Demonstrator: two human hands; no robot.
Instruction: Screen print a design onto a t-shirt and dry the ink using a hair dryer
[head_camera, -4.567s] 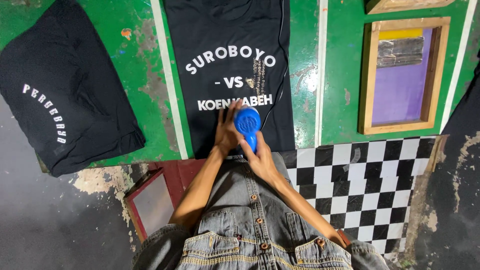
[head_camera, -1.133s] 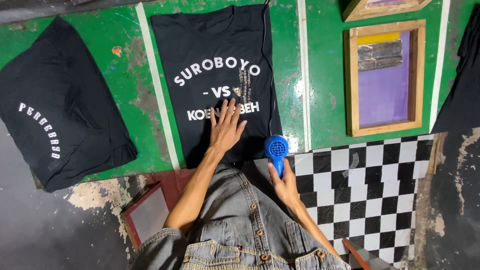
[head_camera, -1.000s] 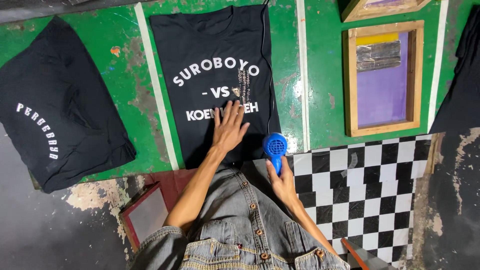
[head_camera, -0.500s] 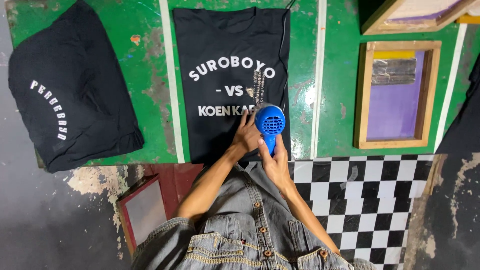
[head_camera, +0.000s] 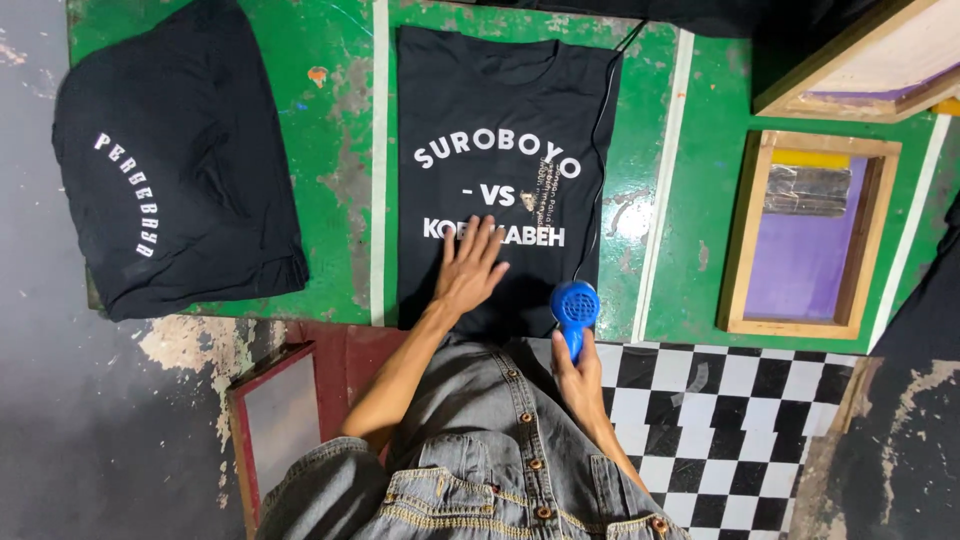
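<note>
While the left hand (head_camera: 470, 275) presses the shirt (head_camera: 500, 120), the upright blue dryer (head_camera: 574, 312) faces upward.

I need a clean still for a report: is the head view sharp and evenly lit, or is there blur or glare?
Head view: mostly sharp, the white print on the middle black shirt crisp; the left hand on it and the right hand holding the blue hair dryer show little blur. Light is even, with soft shadows; mild shine on the green table. Straight edges bow slightly near the corners.

One head-worn camera looks straight down from above, fairly near, over the green tabletop (head_camera: 340, 150) and the checkered floor (head_camera: 740, 420).
</note>
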